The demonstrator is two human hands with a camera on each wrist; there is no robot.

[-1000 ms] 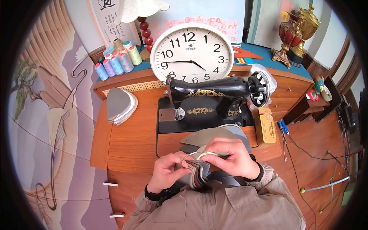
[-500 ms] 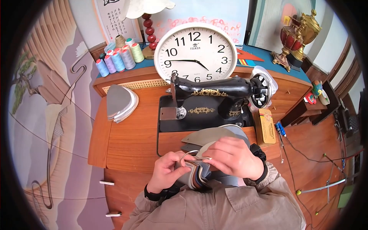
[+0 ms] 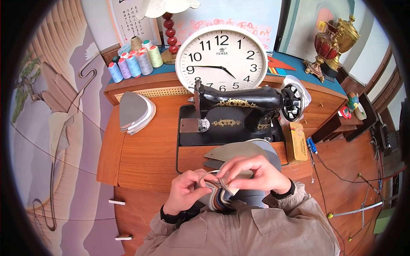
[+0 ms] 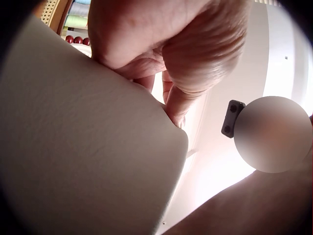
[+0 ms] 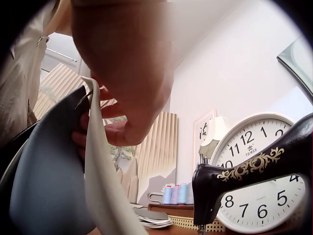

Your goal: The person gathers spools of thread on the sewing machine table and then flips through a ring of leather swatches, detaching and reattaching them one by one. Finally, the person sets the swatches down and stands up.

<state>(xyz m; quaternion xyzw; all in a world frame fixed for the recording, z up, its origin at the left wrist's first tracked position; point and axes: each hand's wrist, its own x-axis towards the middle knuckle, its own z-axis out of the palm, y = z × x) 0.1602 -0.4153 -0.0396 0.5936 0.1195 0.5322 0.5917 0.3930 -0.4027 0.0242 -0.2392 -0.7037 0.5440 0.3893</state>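
My left hand (image 3: 183, 193) pinches a stack of thin leather-like pieces (image 3: 221, 199) at its top edge, low in front of the jacket. Layered grey, brown, blue and dark edges show in the stack. My right hand (image 3: 260, 174) holds a pale piece at the stack's upper right corner between thumb and fingers. In the right wrist view, that cream piece (image 5: 105, 181) stands beside a blue-grey one (image 5: 51, 171), the right fingers at their top edges. A smooth grey piece (image 4: 93, 147) fills much of the left wrist view, under the left fingertips.
Beyond the hands, larger grey pieces (image 3: 235, 150) lie before a black sewing machine (image 3: 239, 100). Another stack of grey and white pieces (image 3: 136, 112) rests on the table's left (image 3: 141, 160). A yellow box (image 3: 297, 143) stands right; thread spools (image 3: 133, 64) and a clock (image 3: 222, 59) stand behind.
The right hand first turned knuckles-up over the stack's top, then opened out again, thumb lower and index finger raised at the pale edge. The left hand keeps its grip nearly still.
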